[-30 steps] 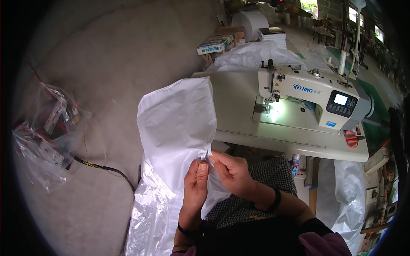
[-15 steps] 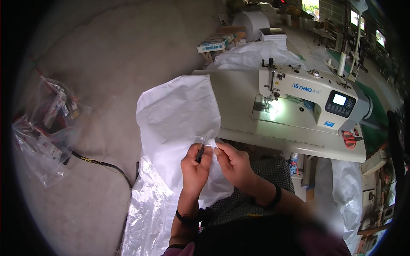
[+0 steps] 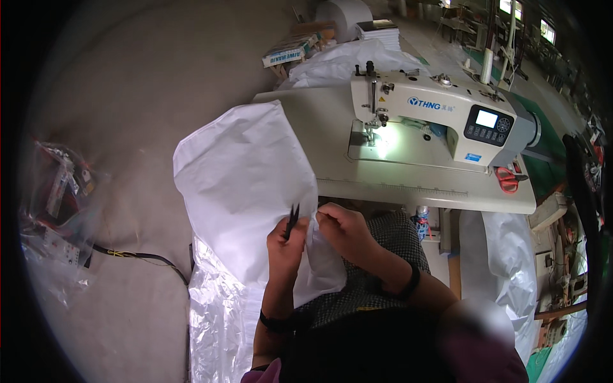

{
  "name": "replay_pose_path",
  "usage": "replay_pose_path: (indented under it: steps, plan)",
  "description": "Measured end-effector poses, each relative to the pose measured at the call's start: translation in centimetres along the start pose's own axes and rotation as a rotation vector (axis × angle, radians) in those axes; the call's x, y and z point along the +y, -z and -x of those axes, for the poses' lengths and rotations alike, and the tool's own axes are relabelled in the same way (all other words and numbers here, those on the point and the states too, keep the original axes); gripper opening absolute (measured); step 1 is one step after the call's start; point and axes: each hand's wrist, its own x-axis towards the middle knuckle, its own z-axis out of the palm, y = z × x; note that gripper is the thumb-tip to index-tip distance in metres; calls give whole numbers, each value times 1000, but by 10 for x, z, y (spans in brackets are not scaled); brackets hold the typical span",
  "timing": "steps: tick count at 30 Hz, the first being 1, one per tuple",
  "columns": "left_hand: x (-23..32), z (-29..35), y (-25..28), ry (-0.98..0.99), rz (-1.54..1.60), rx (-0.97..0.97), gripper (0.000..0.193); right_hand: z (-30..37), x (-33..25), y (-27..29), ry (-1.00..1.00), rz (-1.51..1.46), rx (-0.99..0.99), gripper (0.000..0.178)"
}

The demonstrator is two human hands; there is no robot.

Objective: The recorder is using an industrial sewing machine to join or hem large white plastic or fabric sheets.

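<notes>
My left hand (image 3: 285, 247) is closed around small dark thread snips (image 3: 292, 220), their pointed blades standing up past my thumb. Just to its right, my right hand (image 3: 345, 231) pinches the edge of a white plastic fabric piece (image 3: 239, 163), thumb against fingertips. The piece hangs over the table's left front corner and spreads across my lap; its lower part is shiny and crinkled. Both hands are close together at its right edge, apart from each other. What lies under my right fingertips is too small to make out.
A lit sewing machine (image 3: 428, 105) stands on the white table (image 3: 408, 175), with red-handled scissors (image 3: 507, 180) at the right end. More white sheeting (image 3: 357, 57) is heaped behind. Left on the floor are a clear plastic bag (image 3: 60, 210) and a black cable (image 3: 143, 255).
The view has shifted, so the table and machine appear further left and higher. My left hand has tilted the snips more upright and moved slightly away from my right hand, which keeps its pinch.
</notes>
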Motion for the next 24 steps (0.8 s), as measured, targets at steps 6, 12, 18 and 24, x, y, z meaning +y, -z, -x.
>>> replay_pose_path:
  steps: [6,12,18,24]
  plan:
    - [2,-6,-2,24,152,98,17,6,7,-8,109,156,64,9]
    - [-3,-9,-2,-20,212,134,17,9,11,-1,-119,63,146,12]
    - [-5,-14,14,-14,217,49,16,-1,3,8,-144,37,53,14]
    - [-12,-8,11,-19,216,81,15,-11,3,5,-155,35,-8,16]
